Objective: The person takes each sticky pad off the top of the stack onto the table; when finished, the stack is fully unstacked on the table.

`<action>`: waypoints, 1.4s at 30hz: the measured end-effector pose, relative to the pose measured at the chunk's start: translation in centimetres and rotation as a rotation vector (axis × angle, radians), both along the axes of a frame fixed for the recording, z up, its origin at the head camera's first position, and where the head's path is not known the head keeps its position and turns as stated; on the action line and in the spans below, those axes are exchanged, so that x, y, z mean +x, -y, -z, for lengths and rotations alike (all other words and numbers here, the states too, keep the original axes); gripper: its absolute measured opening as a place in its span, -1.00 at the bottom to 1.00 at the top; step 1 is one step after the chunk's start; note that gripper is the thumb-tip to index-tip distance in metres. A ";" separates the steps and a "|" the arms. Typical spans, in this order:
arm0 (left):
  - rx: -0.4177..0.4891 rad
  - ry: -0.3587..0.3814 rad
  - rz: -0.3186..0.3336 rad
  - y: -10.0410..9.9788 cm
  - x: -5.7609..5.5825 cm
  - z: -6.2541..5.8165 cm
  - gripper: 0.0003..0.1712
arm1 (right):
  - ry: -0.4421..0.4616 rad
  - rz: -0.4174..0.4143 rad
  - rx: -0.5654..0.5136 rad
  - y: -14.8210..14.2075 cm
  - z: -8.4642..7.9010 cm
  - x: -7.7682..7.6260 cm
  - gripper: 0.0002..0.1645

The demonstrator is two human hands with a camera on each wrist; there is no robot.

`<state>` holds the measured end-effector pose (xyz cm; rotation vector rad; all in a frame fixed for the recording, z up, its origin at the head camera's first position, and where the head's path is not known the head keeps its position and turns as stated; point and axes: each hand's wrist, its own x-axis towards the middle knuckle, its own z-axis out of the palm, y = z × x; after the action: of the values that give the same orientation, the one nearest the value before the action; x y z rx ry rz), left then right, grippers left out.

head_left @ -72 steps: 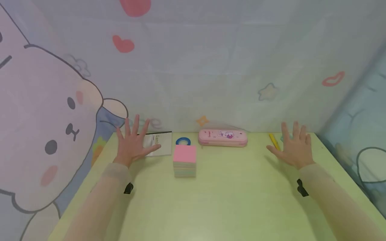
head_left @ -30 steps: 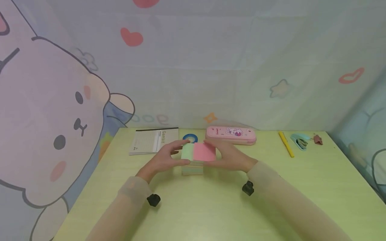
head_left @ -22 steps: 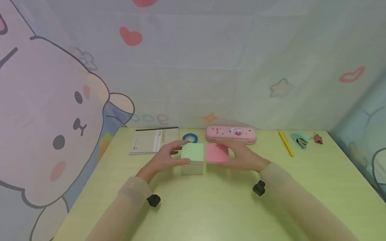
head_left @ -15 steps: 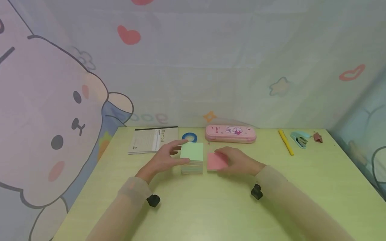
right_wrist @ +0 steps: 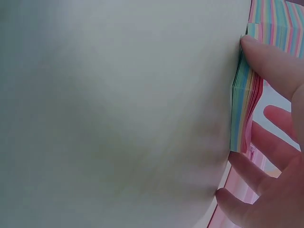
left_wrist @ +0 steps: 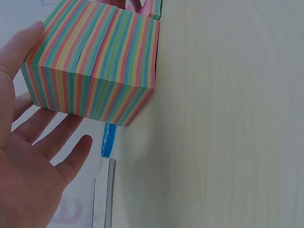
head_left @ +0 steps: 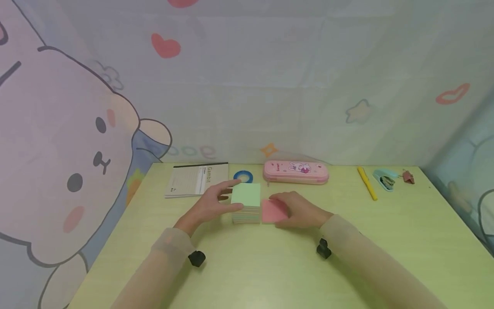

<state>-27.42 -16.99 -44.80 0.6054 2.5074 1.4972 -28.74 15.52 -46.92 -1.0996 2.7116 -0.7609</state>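
A tall block of striped sticky notes (head_left: pixel 246 195) stands on the table, its top sheet pale green. My left hand (head_left: pixel 208 204) holds it from the left, thumb at the near side and fingers at the far side; in the left wrist view the thumb lies against the upper edge of the layered stack (left_wrist: pixel 95 61). Just right of the block lies a thin sticky note pad (head_left: pixel 274 211) with a pink top sheet. My right hand (head_left: pixel 302 210) grips this pad from the right between thumb and fingers. The right wrist view shows the pad's layered edge (right_wrist: pixel 242 104) down at the tabletop.
Behind the block are a roll of blue tape (head_left: pixel 243 176) and a "Gambit" notepad (head_left: pixel 198 180). A pink pencil case (head_left: pixel 296 172) lies at the back edge. Further right are a yellow pen (head_left: pixel 367 183), a mint-green item (head_left: pixel 385 179) and a small brown item (head_left: pixel 408 177).
Both hands, earlier spread wide apart, came in to the block. My right hand drew the pink-topped pad off to the right and lowered it beside the block, uncovering the green sheet.
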 end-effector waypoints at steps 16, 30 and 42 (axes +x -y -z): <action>0.018 0.010 0.004 0.0 0.0 0.1 -0.11 | 0.025 0.044 0.037 0.2 0.0 0.2 0.00; 0.083 -0.007 0.013 -0.1 0.0 0.5 -0.12 | -0.055 -0.044 -0.220 5.4 -4.0 1.0 0.14; 0.097 -0.022 0.055 0.2 0.0 1.0 -0.08 | -0.078 0.007 -0.071 6.6 -3.9 0.4 0.00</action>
<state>-27.46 -17.16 -45.78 0.7041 2.4243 1.6087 -28.38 8.97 -43.06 -1.1589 2.7739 -0.8380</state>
